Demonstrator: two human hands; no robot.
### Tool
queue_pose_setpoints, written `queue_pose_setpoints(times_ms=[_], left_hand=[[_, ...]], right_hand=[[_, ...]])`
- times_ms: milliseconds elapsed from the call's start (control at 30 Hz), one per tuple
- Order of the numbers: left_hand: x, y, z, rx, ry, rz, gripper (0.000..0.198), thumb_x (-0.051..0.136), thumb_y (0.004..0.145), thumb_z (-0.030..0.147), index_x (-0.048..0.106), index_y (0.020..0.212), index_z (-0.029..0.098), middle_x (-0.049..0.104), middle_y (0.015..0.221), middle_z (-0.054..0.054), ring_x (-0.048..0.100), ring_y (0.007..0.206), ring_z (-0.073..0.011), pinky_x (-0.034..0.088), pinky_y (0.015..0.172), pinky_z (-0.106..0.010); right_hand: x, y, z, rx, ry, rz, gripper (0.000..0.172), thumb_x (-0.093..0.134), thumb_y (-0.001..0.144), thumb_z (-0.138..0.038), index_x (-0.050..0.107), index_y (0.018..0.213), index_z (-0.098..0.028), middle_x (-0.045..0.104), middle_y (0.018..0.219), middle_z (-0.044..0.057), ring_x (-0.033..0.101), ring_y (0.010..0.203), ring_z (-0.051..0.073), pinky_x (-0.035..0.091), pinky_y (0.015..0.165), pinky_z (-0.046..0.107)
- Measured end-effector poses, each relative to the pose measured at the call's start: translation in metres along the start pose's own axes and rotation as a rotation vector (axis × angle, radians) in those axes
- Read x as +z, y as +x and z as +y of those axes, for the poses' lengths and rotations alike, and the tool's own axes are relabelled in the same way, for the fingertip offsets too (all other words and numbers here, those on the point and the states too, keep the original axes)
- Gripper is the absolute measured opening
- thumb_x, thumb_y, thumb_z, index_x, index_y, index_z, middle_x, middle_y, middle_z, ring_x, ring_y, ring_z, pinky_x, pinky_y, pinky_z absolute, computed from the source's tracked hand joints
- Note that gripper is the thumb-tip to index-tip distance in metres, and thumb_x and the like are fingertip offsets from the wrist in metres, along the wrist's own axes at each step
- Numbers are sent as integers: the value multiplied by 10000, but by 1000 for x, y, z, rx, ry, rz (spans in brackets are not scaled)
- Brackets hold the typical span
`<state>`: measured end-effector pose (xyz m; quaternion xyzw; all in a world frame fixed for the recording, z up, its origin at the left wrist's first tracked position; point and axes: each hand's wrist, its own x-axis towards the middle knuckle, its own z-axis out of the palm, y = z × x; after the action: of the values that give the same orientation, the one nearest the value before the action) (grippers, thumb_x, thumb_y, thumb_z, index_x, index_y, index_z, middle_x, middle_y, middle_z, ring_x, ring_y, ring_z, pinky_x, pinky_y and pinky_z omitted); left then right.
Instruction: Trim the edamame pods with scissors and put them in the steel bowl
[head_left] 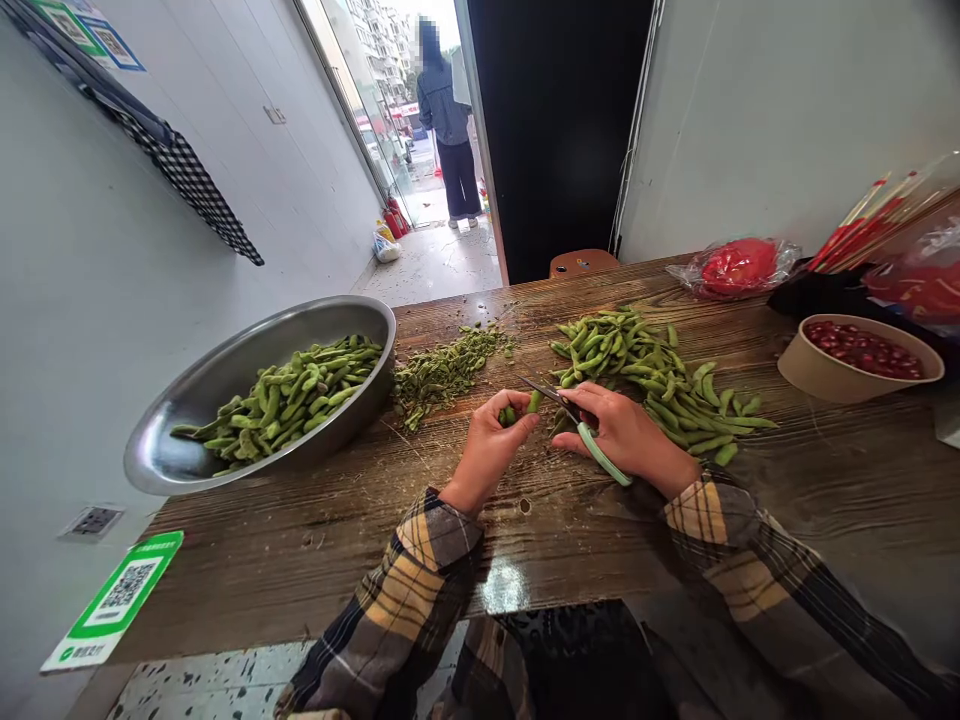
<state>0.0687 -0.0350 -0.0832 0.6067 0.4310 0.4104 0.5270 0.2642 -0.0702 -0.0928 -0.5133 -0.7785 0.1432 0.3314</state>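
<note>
Between the fingers of my left hand (491,445) are green soybean pods (534,402), partly hidden by the fingertips. My right hand (626,435) is wrapped round scissors with pale green handles (602,455), their blades pointing left, close to the pods. Just beyond my right hand lies a heap of whole soybean pods (645,365) on the wooden table. A smaller pile of cut-off pod tips (450,365) is spread past my left hand. To the left, a metal basin (187,400) sits tilted, with many pods inside.
On the right stands a paper bowl (817,365) of dark red beads or berries, near a red plastic-wrapped item (739,265) and red-tipped sticks (855,225). A QR-code card (112,605) is at the table's left edge. Outside the doorway stands a person (448,120).
</note>
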Motion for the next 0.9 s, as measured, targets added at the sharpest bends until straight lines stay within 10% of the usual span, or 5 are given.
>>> queue_pose_setpoints(times_ms=[633,900], left_hand=[[-5,4,0,69,162,-56,211,683,729,316,582,667,141,460,620,37,386,590,-83,302,564,-219],[-6,4,1,-106,-280,4,291,736,691,347,548,826,171,466,594,61,397,482,-54,261,450,-184]], right_hand=[[-2,-2,-5,-31,-142,-123,398,627,846,-434,606,1164,-195,625,921,53,611,755,190,456,665,293],[1,-1,-1,8,-108,-30,459,635,827,-472,591,1194,-201,638,971,70,623,783,205,487,678,318]])
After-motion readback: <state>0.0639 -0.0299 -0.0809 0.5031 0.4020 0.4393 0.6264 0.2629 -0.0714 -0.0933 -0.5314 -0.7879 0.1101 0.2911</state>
